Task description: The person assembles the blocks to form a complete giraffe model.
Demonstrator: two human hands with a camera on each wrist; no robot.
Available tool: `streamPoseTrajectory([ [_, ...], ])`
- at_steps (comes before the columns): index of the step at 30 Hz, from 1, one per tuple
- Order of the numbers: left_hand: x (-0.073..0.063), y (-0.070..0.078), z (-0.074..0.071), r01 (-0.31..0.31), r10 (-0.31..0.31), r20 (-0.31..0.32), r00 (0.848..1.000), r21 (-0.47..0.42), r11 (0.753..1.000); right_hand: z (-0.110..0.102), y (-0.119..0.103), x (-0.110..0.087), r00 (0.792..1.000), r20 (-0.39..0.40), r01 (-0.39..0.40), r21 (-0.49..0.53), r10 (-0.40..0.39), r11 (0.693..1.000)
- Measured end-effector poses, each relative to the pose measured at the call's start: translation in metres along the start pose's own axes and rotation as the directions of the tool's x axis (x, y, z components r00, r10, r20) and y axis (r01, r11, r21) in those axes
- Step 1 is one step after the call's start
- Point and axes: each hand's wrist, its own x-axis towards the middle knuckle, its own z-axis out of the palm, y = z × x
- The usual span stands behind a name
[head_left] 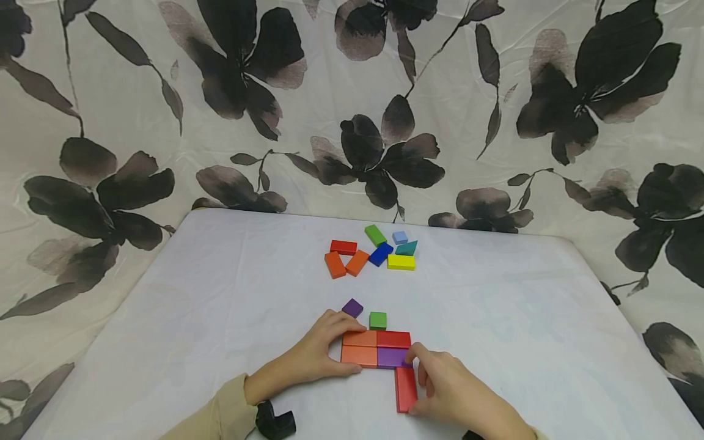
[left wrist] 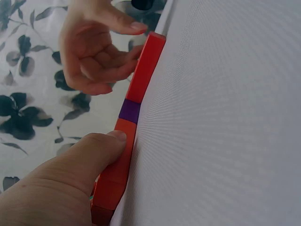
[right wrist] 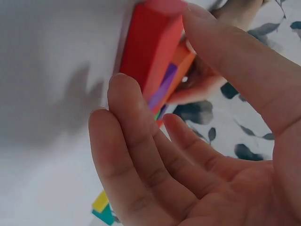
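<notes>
Two orange blocks point(head_left: 359, 356), a red block point(head_left: 393, 339) and a purple block point(head_left: 392, 357) lie edge to edge as a flat rectangle. My left hand point(head_left: 310, 351) grips the orange pair, thumb on the near side and fingers on the far side. Another red block point(head_left: 406, 391) points toward me from under the purple block's right end. My right hand point(head_left: 453, 388) holds this red block, thumb at its near end and index finger by the purple block's right edge. In the right wrist view the other fingers curve loosely beside the red block point(right wrist: 148, 47).
A small green block point(head_left: 377, 321) touches or nearly touches the rectangle's far side, and a purple block point(head_left: 352, 307) sits beyond my left fingers. Farther back on the white table point(head_left: 220, 293) lie several loose blocks, among them a yellow block point(head_left: 401, 263) and a blue block point(head_left: 381, 254).
</notes>
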Motion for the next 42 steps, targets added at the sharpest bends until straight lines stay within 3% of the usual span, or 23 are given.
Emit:
streamPoseTrajectory([
  [14,0.0,-0.001,0.0,0.016,-0.016,0.013,1.0,-0.007,1.0,-0.028,0.001,0.023,0.989,-0.13,0.059,-0.09,-0.071,0.994],
  [22,-0.001,0.0,-0.001,0.041,-0.041,0.013,0.999,-0.011,0.999,-0.054,0.026,0.074,0.946,-0.231,0.206,-0.117,-0.229,0.971],
  [29,0.0,-0.001,0.0,0.014,-0.014,0.013,1.0,-0.014,1.0,-0.073,0.039,0.121,0.927,-0.293,0.198,-0.152,-0.236,0.968],
  [35,0.0,-0.002,0.001,0.002,-0.002,0.009,1.0,-0.013,1.0,-0.081,0.047,0.145,0.947,-0.243,0.168,-0.179,-0.209,0.969],
  [38,-0.001,-0.002,0.001,0.001,-0.001,0.009,1.0,-0.014,1.0,-0.082,0.051,0.149,0.965,-0.188,0.147,-0.195,-0.184,0.97],
  [42,0.0,-0.002,0.0,0.014,-0.013,0.013,1.0,-0.017,1.0,-0.078,0.057,0.151,0.971,-0.156,0.144,-0.212,-0.179,0.967],
])
